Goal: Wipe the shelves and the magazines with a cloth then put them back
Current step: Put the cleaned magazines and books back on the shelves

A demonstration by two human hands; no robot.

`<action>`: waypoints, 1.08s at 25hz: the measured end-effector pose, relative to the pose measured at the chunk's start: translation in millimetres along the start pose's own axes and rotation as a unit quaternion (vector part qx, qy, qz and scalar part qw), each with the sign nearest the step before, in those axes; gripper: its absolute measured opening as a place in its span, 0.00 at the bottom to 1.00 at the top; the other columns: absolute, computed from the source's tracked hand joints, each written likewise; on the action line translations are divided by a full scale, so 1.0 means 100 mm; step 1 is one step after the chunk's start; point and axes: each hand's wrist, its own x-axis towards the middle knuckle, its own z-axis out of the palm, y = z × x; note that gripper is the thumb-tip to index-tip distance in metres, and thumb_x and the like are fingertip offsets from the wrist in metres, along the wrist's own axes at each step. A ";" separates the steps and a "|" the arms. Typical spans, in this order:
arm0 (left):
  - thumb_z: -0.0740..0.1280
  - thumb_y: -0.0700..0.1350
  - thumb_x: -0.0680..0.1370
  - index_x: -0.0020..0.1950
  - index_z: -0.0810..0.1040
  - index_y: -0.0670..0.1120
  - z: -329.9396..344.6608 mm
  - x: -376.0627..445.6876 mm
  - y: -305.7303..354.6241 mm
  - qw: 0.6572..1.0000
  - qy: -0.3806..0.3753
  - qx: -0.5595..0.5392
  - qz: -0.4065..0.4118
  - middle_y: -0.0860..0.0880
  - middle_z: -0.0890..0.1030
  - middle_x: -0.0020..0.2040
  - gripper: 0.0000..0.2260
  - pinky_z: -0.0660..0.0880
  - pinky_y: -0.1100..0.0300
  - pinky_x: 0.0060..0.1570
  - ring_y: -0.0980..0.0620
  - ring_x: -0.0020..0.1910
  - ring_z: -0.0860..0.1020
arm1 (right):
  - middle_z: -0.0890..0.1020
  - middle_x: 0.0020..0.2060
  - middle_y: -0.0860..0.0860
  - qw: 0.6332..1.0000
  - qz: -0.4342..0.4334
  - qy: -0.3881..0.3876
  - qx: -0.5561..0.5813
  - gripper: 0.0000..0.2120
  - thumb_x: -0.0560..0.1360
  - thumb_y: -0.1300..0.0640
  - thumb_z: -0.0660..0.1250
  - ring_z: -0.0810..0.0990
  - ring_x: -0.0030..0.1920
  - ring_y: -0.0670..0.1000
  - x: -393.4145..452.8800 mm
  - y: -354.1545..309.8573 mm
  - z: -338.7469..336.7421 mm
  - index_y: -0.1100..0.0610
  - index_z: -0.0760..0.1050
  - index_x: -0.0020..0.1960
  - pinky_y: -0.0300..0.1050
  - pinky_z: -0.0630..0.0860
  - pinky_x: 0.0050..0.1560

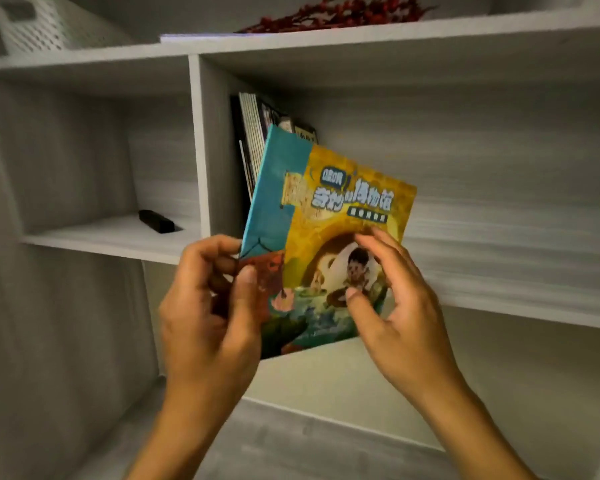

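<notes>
The magazine (329, 216) is tilting in front of the white shelf unit (499, 36), its top edge leaning toward one o'clock and its teal spine edge running along the left; its upper left corner is overlapping the row of magazines (253, 133) that are standing against the divider at the left end of the right compartment; the rest of that compartment, out toward three o'clock, is lying open, with its front lip (520, 306) passing behind the lower right corner of the cover. The left compartment is holding a small dark object (156, 221) near its back right corner; on top of the unit a perforated white basket (49, 26) is sitting at eleven o'clock and a spray of red berries (333, 12) at twelve; a grey floor is showing below, at six o'clock. The left hand (208, 306) is gripping the lower left corner of the cover, thumb pressing on the front and fingers curling behind; the right hand (395, 303) is hovering at the lower right of the cover, fingers spread apart and loosely bent, thumb tip touching the picture; whether its other fingers are touching the cover, I cannot tell; both forearms are rising from the bottom edge.
</notes>
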 end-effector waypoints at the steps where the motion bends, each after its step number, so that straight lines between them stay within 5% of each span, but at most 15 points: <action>1: 0.64 0.41 0.77 0.53 0.72 0.52 0.18 0.09 -0.06 1.000 0.017 -0.018 -0.001 0.61 0.76 0.42 0.08 0.75 0.65 0.35 0.59 0.38 0.76 | 0.62 0.74 0.40 1.000 0.003 -0.003 -0.029 0.26 0.74 0.54 0.67 0.60 0.73 0.41 0.10 0.05 0.05 0.46 0.67 0.71 0.41 0.63 0.69; 6: 0.61 0.41 0.80 0.56 0.68 0.50 1.17 0.45 -0.53 0.986 0.069 -0.082 -0.130 0.53 0.76 0.49 0.07 0.78 0.46 0.48 0.53 0.49 0.78 | 0.70 0.70 0.48 0.970 0.181 -0.163 -0.007 0.37 0.72 0.48 0.71 0.70 0.67 0.51 0.58 0.41 0.34 0.40 0.55 0.75 0.50 0.71 0.65; 9: 0.60 0.41 0.80 0.57 0.67 0.49 1.45 0.47 -0.72 0.989 0.025 -0.019 -0.145 0.55 0.74 0.50 0.07 0.77 0.51 0.51 0.56 0.49 0.75 | 0.77 0.63 0.51 0.937 0.167 -0.258 -0.168 0.38 0.72 0.47 0.67 0.78 0.57 0.57 0.79 0.57 0.49 0.39 0.50 0.75 0.52 0.76 0.57; 14: 0.61 0.41 0.80 0.57 0.66 0.48 1.45 0.66 -1.03 0.992 -0.031 0.020 -0.117 0.53 0.75 0.52 0.08 0.72 0.69 0.43 0.55 0.50 0.76 | 0.75 0.65 0.49 0.906 0.183 -0.338 -0.177 0.41 0.66 0.37 0.64 0.74 0.62 0.57 1.16 0.71 0.82 0.37 0.49 0.74 0.65 0.67 0.64; 17: 0.63 0.39 0.78 0.55 0.68 0.48 1.46 0.75 -1.16 0.988 -0.093 0.049 -0.114 0.52 0.76 0.52 0.09 0.71 0.73 0.39 0.55 0.49 0.76 | 0.74 0.65 0.50 0.904 0.197 -0.310 -0.221 0.37 0.71 0.38 0.61 0.74 0.62 0.57 1.31 0.87 0.97 0.43 0.51 0.75 0.62 0.69 0.64; 20: 0.67 0.40 0.75 0.51 0.70 0.49 1.43 0.78 -1.32 0.974 -0.127 0.075 -0.174 0.51 0.78 0.49 0.09 0.79 0.56 0.44 0.52 0.48 0.78 | 0.73 0.66 0.51 0.891 0.235 -0.289 -0.260 0.32 0.78 0.39 0.54 0.74 0.61 0.57 1.36 0.99 1.02 0.43 0.44 0.77 0.57 0.68 0.66; 22: 0.67 0.38 0.75 0.50 0.72 0.49 1.39 0.78 -1.32 0.968 -0.139 0.042 -0.205 0.51 0.78 0.47 0.08 0.79 0.54 0.44 0.53 0.46 0.78 | 0.74 0.65 0.54 0.894 0.259 -0.269 -0.246 0.30 0.78 0.38 0.53 0.75 0.60 0.58 1.40 0.96 1.04 0.42 0.48 0.76 0.55 0.71 0.63; 24: 0.65 0.35 0.75 0.51 0.73 0.47 1.26 0.75 -1.17 0.978 -0.112 -0.030 -0.174 0.52 0.77 0.47 0.08 0.78 0.61 0.41 0.57 0.44 0.77 | 0.76 0.63 0.55 0.932 0.216 -0.186 -0.224 0.28 0.77 0.41 0.59 0.77 0.58 0.58 1.39 0.80 0.98 0.45 0.57 0.74 0.54 0.75 0.59; 27: 0.64 0.34 0.77 0.54 0.73 0.46 0.86 0.21 -1.01 0.985 -0.029 -0.087 -0.144 0.51 0.77 0.50 0.09 0.77 0.65 0.43 0.56 0.48 0.77 | 0.75 0.66 0.50 0.995 0.035 0.005 -0.096 0.20 0.79 0.56 0.62 0.73 0.64 0.51 0.66 0.55 0.78 0.53 0.68 0.71 0.38 0.71 0.62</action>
